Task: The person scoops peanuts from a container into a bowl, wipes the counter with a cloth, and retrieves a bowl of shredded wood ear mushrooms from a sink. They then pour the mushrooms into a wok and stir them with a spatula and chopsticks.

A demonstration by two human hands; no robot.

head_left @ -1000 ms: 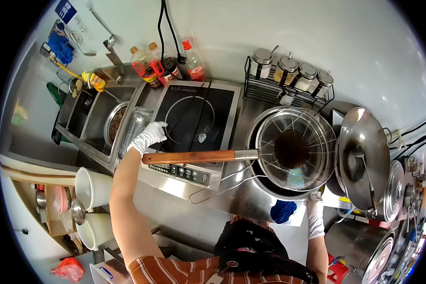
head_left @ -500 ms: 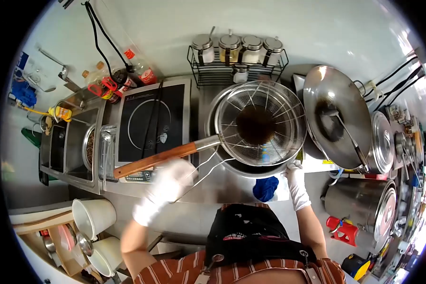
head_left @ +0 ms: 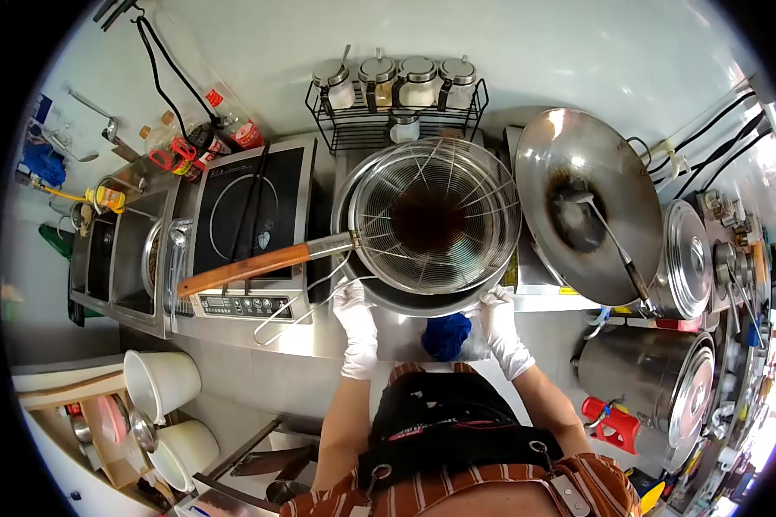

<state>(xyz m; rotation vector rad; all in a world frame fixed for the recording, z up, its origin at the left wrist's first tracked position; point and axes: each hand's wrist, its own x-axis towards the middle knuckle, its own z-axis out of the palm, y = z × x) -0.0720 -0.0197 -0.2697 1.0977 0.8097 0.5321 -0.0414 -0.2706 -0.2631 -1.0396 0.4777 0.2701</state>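
Note:
A wide metal basin (head_left: 397,302) stands on the counter in front of me. Across its top lies a round wire strainer (head_left: 478,194), its wooden handle (head_left: 250,267) pointing left over the cooktop. Beneath that handle, a bent wire handle (head_left: 276,334) sticks out from the basin. Dark brown colour shows through the mesh. My left hand (head_left: 354,323), in a white glove, is closed on the basin's front left rim. Opposite it, my gloved right hand (head_left: 502,332) grips the front right rim. Between them a crumpled blue cloth (head_left: 446,338) lies at the counter edge.
An induction cooktop (head_left: 224,194) with black chopsticks is on the left, beyond it a sink (head_left: 134,250). On the right sits a wok (head_left: 608,250) with a ladle in it. Behind the basin stands a rack (head_left: 362,135) with several seasoning jars.
My left hand has moved right and in from below the wooden handle to the basin's rim. My right hand stays at the rim. The whole view has shifted slightly.

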